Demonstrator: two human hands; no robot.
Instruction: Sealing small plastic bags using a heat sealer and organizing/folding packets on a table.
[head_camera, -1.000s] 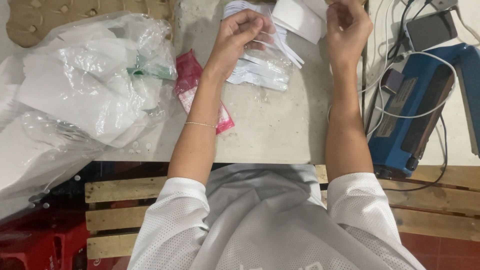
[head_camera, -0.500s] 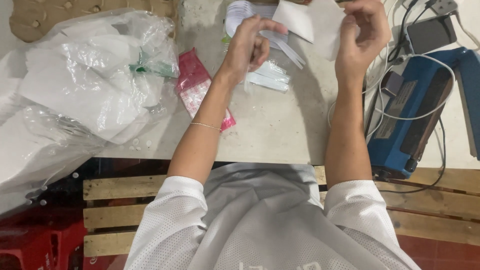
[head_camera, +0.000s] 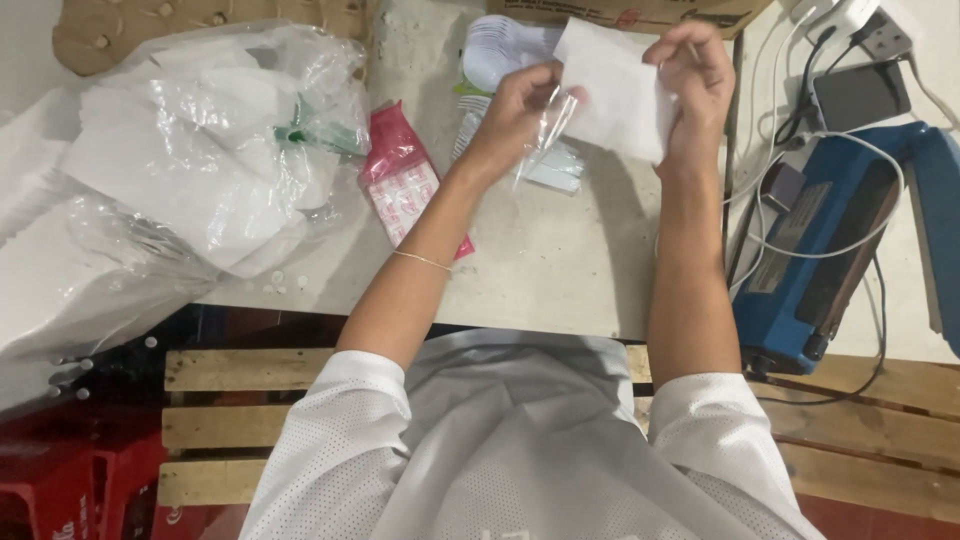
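My left hand (head_camera: 515, 105) and my right hand (head_camera: 695, 85) are raised over the table, both gripping a small clear plastic pouch (head_camera: 548, 125) with a white folded napkin (head_camera: 615, 90) in it. The left hand pinches the pouch's open end; the right hand holds the napkin's far side. Behind the hands lies a heap of white plastic spoons and clear pouches (head_camera: 500, 55) on the table.
Large clear plastic bags with white contents (head_camera: 190, 150) fill the left. A red-and-white packet (head_camera: 405, 185) lies by my left forearm. At right stand a blue heat sealer (head_camera: 830, 250), cables and a phone (head_camera: 860, 95). A wooden pallet (head_camera: 250, 400) lies below.
Both hands have come closer together and lower in view. The white napkin, held near the right hand before, now sits between the two hands with the clear pouch.
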